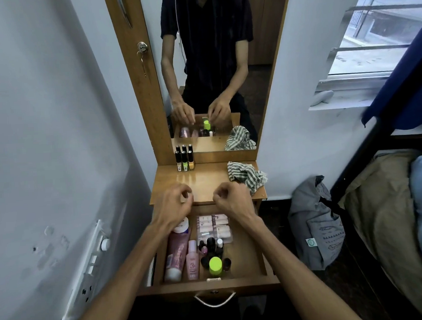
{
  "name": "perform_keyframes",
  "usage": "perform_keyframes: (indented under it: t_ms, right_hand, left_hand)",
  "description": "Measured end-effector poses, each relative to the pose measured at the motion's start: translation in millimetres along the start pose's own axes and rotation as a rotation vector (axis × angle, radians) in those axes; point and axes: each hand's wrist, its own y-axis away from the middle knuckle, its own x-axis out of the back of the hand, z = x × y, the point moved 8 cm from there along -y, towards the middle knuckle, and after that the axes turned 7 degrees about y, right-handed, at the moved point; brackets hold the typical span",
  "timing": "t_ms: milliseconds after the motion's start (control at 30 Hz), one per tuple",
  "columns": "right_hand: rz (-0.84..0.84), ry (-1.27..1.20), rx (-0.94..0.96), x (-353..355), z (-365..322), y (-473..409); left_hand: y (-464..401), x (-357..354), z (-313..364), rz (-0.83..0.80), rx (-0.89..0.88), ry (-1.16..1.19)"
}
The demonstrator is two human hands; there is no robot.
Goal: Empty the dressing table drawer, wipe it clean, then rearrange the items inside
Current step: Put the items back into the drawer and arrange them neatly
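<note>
I see my two hands out in front of me, over the far edge of the open drawer. My left hand has its fingers curled in, with the thumb and fingertips close together. I cannot tell if it pinches something small. My right hand is curled the same way, and I cannot tell if it holds anything either. The two hands are near each other but do not touch.

The drawer is pulled out toward me, below my hands and arms. It has a metal handle on its near side. Things lie inside it. On the left is a big pink tube with a white cap, partly under my left arm. Just beside it on the right is a small pink bottle. Next to that stands a bunch of little dark bottles, and a bottle with a bright green cap is at the near end of the bunch. At the far side is a clear pack of pale pink tubes, just under my right wrist. The right part of the drawer shows bare wood.

On the table top, past my hands, three nail polish bottles stand in a row at the far left by the mirror. A striped cloth lies bunched up at the far right, near my right hand.
</note>
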Motion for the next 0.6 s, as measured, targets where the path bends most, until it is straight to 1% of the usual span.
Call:
perform_keyframes:
  t_ms: [133,233,400,600]
  right_hand:
    - [0.105,0.018,0.072,8.9,-33.5,-51.0]
    - [0.107,0.057,0.090,6.0,-53.1,-82.8]
    - [0.103,0.174,0.148,-11.2,-76.6,-119.4]
    - [0.066,0.233,0.189,-34.4,-78.7,-134.7]
  left_hand:
    - [-55.2,23.7,-19.7,0.062,0.029,-0.074]
    - [-87.8,31.0,-32.2,0.077,0.024,-0.099]
    - [-120.4,20.4,-47.7,0.006,0.054,-0.134]
    - [-124.6,1.2,-55.6,-0.063,0.055,-0.166]
